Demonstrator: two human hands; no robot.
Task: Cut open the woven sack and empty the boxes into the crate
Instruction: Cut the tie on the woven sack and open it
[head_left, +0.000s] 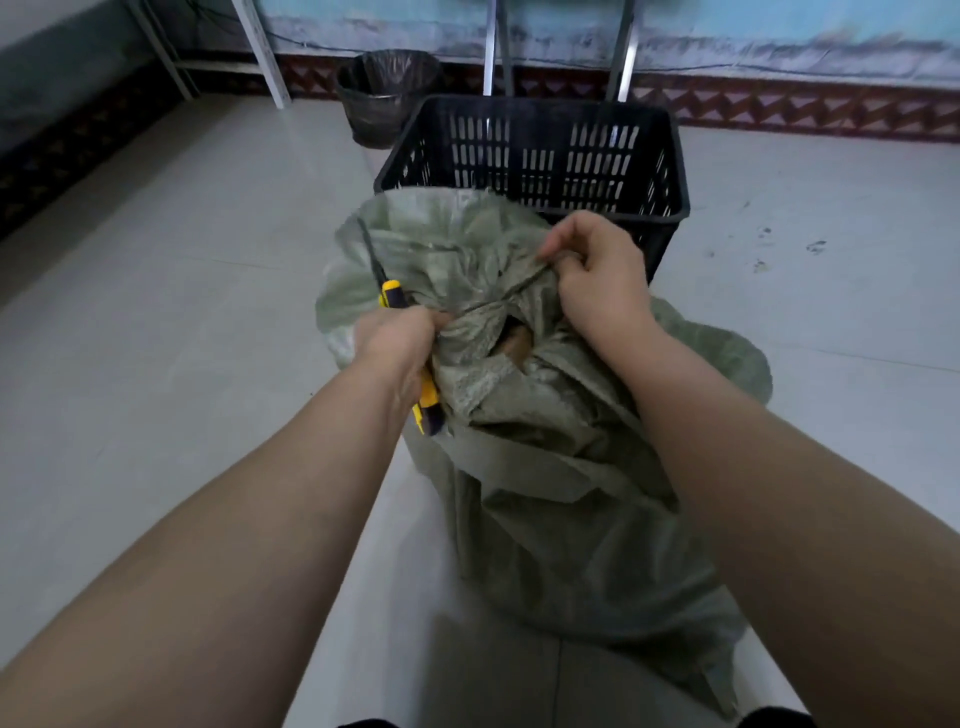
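A grey-green woven sack (561, 499) stands upright on the floor in front of me, its top bunched and crumpled. My left hand (400, 338) grips a yellow-and-black utility knife (428, 400), blade pointing up and away, and also pinches sack fabric. On the opposite side of the sack's mouth, my right hand (597, 275) pulls up a fold of fabric. Between the hands a small hole shows something brown (517, 343) inside. The black slatted plastic crate (535, 150) stands just behind the sack; I see nothing inside it.
A dark waste bin (384, 98) with a liner stands behind the crate to the left. Metal legs of furniture (265, 57) rise along the back wall. Pale tiled floor (166, 291) spreads to both sides.
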